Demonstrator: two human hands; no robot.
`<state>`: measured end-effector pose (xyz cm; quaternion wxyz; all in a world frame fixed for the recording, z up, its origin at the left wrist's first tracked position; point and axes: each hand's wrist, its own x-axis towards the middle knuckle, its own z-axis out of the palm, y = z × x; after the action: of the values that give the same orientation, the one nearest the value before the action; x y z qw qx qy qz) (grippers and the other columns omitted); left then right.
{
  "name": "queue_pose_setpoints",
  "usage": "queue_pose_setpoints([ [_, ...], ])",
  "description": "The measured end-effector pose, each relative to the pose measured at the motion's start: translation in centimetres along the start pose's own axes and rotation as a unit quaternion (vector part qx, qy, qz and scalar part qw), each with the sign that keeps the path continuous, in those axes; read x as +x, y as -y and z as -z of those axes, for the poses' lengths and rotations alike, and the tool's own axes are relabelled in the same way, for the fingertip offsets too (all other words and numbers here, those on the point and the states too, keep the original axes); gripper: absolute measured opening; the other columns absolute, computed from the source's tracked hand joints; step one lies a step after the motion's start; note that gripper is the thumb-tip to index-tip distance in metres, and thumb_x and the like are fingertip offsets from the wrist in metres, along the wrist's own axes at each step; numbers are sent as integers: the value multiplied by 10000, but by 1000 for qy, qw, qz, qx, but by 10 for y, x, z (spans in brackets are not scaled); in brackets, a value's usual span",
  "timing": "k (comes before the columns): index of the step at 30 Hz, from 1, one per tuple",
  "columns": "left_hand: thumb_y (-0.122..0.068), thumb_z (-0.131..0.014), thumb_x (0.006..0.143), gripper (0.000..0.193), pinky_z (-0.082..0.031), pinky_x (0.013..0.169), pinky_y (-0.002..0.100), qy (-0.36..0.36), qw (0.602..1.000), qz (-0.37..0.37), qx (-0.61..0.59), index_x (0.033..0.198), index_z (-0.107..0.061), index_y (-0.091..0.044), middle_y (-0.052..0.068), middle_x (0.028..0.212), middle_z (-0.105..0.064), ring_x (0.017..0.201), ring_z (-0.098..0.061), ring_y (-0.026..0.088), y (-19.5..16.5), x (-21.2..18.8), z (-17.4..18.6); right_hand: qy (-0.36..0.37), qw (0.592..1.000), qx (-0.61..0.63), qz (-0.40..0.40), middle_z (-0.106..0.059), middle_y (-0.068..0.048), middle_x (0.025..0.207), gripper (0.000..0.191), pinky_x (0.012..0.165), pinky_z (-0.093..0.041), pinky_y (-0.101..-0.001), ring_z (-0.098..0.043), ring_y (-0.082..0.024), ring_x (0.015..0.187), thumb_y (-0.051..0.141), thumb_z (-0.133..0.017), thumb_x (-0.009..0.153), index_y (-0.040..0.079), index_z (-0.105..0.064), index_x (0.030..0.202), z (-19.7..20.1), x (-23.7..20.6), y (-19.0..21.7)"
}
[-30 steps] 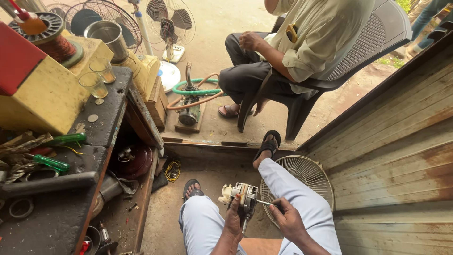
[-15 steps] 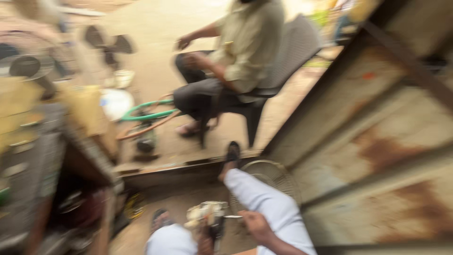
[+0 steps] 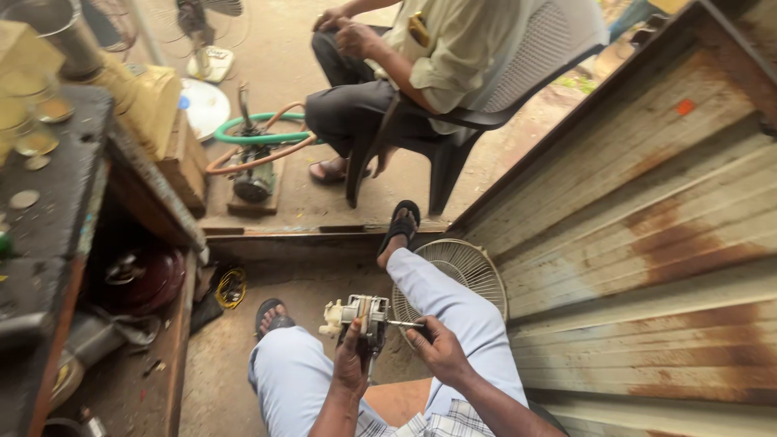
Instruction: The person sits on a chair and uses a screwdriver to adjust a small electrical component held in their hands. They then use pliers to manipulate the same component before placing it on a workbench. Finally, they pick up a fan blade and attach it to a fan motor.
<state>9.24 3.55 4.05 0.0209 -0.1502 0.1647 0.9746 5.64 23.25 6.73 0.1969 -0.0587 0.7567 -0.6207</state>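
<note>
On a dirt workshop floor, the left hand grips a small motor above the knees; the right hand pinches a screwdriver against it.

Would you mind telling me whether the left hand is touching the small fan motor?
Touching. The head view shows the left hand wrapped around the underside of the fan motor, with no gap visible between them.

fan guard right of motor
</note>
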Motion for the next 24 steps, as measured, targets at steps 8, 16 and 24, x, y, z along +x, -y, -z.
queue_pose_setpoints([
  [8,-403,-768,887,477,-540,835,303,-23,998,-37,38,1223,-681,-75,13,1044,-730,930,-672,125,0,-2,3,-58,997,-51,-32,-556,11,596,467,486,-414,-256,-490,-71,528,368,-534,1051,16,-644,763,-1,8,-4],
  [16,-416,-771,866,475,-546,774,293,-29,999,-9,10,1200,-684,-88,16,1013,-737,879,-681,127,-3,-2,-4,-41,988,-129,74,-652,-27,813,161,700,-509,-270,-575,-95,763,163,-676,975,13,-647,1027,-3,-1,18],
  [24,-404,-775,866,462,-537,752,295,-72,995,-25,58,1188,-688,-85,11,983,-731,850,-668,119,0,1,-1,-90,958,-224,155,-696,-79,995,475,829,-566,-332,-687,-178,902,218,-765,897,51,-542,1282,10,7,49],
])
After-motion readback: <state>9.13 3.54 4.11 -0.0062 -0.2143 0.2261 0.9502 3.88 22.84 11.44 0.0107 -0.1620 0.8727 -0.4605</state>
